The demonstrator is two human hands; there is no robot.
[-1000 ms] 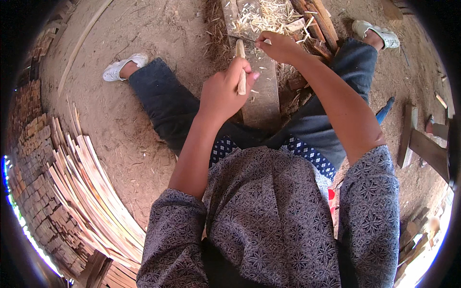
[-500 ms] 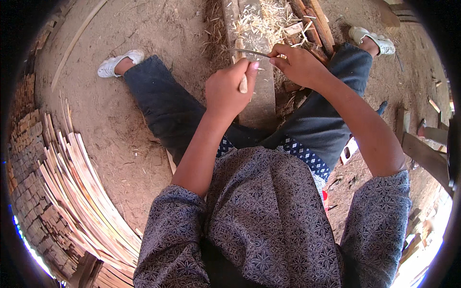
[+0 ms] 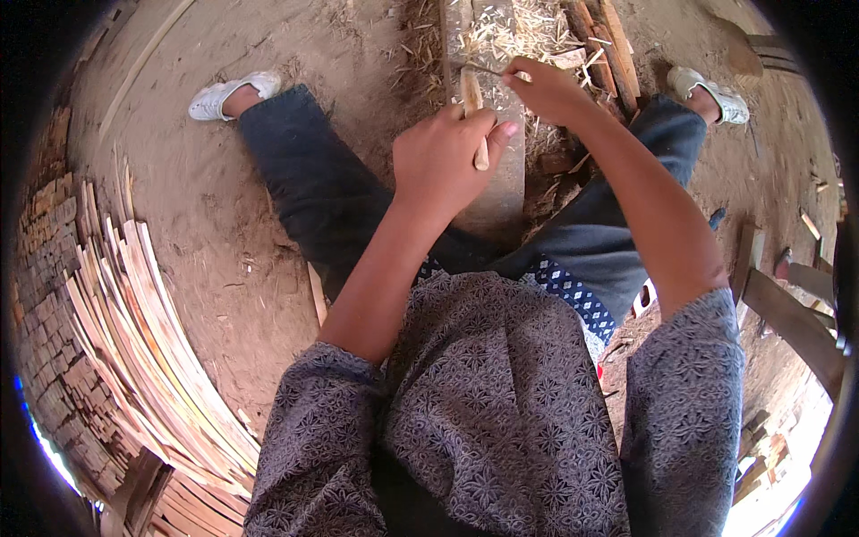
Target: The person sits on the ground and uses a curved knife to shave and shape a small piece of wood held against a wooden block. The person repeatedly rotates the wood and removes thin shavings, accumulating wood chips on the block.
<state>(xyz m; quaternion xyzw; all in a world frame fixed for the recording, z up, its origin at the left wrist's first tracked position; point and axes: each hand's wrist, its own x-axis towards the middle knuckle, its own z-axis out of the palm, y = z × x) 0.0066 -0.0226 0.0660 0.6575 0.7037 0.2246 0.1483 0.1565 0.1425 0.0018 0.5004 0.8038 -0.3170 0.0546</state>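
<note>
My left hand (image 3: 443,161) is closed around a short pale wooden stick (image 3: 471,92). One end of the stick points away from me past my fist, and the other shows below my thumb. In my closed right hand (image 3: 550,92) is a thin dark-bladed knife (image 3: 483,69), its handle mostly covered by the fingers. The blade lies crosswise by the far end of the stick; whether it touches the wood I cannot tell. Beneath both hands runs a grey wooden plank (image 3: 488,215) between my legs.
Pale wood shavings (image 3: 514,34) lie heaped on the plank's far part. Reddish wood pieces (image 3: 617,54) rest right of it. Long thin wooden strips (image 3: 165,331) are stacked at the left, beside a pile of small blocks (image 3: 54,295). A wooden frame (image 3: 792,309) stands at the right.
The knife and my right hand have moved away from me, from close by the left fist to the stick's far end. More of the stick shows now. My left hand keeps its grip.
</note>
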